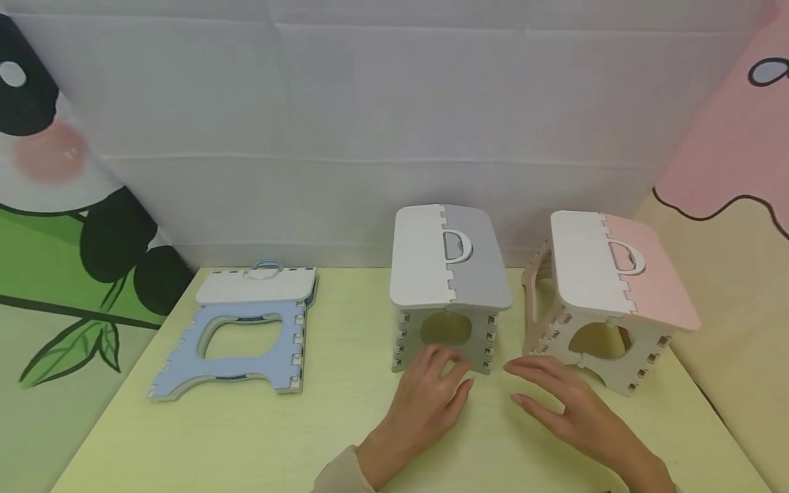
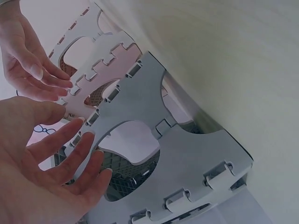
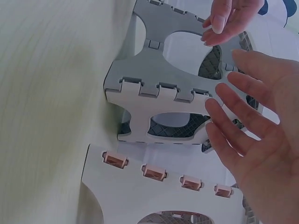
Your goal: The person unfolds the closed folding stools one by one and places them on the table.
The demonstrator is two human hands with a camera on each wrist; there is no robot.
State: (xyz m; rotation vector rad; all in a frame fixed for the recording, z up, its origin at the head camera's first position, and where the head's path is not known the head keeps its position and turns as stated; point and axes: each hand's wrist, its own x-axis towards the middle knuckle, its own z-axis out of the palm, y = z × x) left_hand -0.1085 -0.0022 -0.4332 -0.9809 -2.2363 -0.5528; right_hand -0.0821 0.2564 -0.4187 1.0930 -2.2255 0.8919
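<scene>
A pale cloth (image 1: 370, 103) hangs behind everything, with a cartoon-printed hanging (image 1: 49, 154) off to the left and pink fabric (image 1: 721, 130) to the right; below them lies a yellowish tabletop (image 1: 246, 445). The left hand (image 1: 428, 394) is raised in front of the grey-and-white folding stool (image 1: 419, 267), which stands upright with its legs unfolded straight ahead of the fingertips. The left wrist view shows those fingers slightly spread and softly bent, pinching nothing, close over the stool's grey end panel (image 2: 140, 102); whether they touch it I cannot tell.

The right hand (image 1: 573, 404), likewise loosely spread and without anything in its grasp, points its fingers leftward toward the space between the two standing stools. From it, the grey-and-white stool lies ahead and to the left, so the left hand is clearly the nearer one. The seat seam (image 1: 452, 294) runs away from the hands, with a D-shaped handle (image 1: 466, 248) on the far half.

Just beyond the right hand, the pink-and-white folding stool (image 1: 582, 263) also stands unfolded, turned a little askew. Well to the left of the left hand, the blue-and-white folding stool (image 1: 185, 346) lies folded flat, its handle end pointing away.
</scene>
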